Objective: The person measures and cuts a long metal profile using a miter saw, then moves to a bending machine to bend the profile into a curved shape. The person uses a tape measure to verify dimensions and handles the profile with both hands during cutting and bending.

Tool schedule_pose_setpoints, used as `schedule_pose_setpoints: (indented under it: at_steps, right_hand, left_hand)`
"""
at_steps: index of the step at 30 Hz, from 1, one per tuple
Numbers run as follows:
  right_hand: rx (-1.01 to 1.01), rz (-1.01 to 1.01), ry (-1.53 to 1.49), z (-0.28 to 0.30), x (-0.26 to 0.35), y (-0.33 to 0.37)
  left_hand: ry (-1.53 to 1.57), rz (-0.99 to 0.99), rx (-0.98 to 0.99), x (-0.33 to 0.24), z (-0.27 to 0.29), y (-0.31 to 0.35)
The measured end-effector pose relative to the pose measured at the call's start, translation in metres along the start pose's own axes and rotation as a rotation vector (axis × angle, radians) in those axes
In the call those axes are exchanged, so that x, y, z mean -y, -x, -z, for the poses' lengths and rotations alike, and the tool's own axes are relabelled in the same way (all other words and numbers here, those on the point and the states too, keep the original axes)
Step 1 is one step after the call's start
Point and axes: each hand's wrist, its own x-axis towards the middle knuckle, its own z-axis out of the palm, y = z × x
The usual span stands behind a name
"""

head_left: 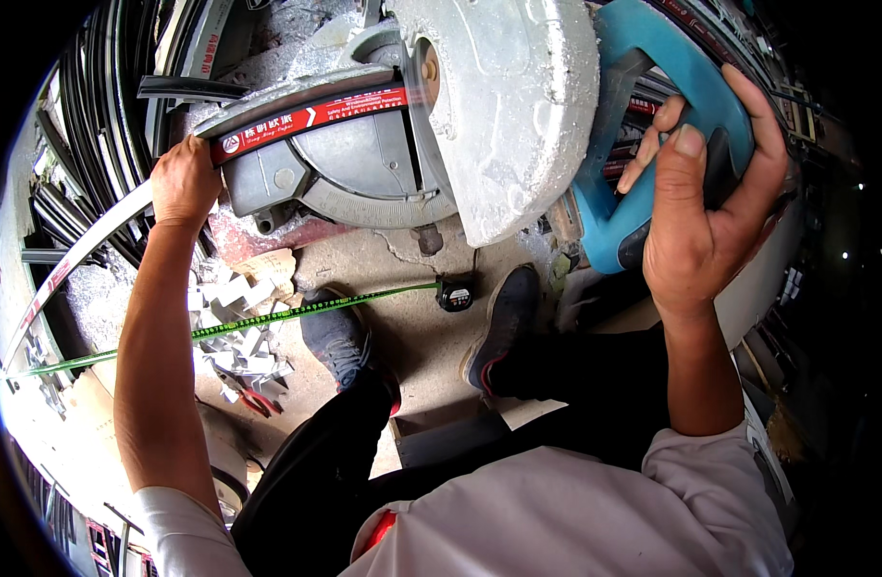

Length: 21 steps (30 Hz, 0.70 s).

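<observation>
A miter saw fills the upper middle, its pale, dust-covered blade guard [518, 106] lowered close to the grey round saw base [364, 168]. Across the base, along the fence, lies a long thin profile strip [316, 117] with red printed film; its whitish length curves off to the lower left. My left hand [183, 183] is closed on this strip at the base's left end. On the right, my right hand [700, 207] wraps round the saw's teal handle [609, 231], with fingertips showing through the loop. The blade itself is hidden under the guard.
A tape measure [455, 292] lies between my shoes, its green tape [258, 319] drawn out leftward. Small white offcuts [231, 293] and red-handled pliers [258, 400] lie left of my feet. Dark profiles [95, 125] are stacked at the upper left, with metal shavings around.
</observation>
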Motion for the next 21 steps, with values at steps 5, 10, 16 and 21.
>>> schedule_pose_setpoints:
  at_steps: [5,10,16,21]
  right_hand:
    - [-0.017,-0.051,0.038,-0.006,0.008,0.003]
    - [-0.033,-0.075,0.045,-0.008,0.007,0.008]
    - [-0.007,-0.053,0.020,-0.006,0.002,0.011]
    - [-0.021,-0.084,0.029,-0.007,0.003,0.013]
  left_hand:
    - [0.005,-0.029,-0.030,-0.002,0.002,0.001]
    - [-0.001,-0.035,-0.026,-0.001,0.001,0.001]
    - [0.003,-0.019,-0.019,0.001,-0.002,0.001]
    - [-0.029,-0.031,-0.024,-0.003,0.004,0.001]
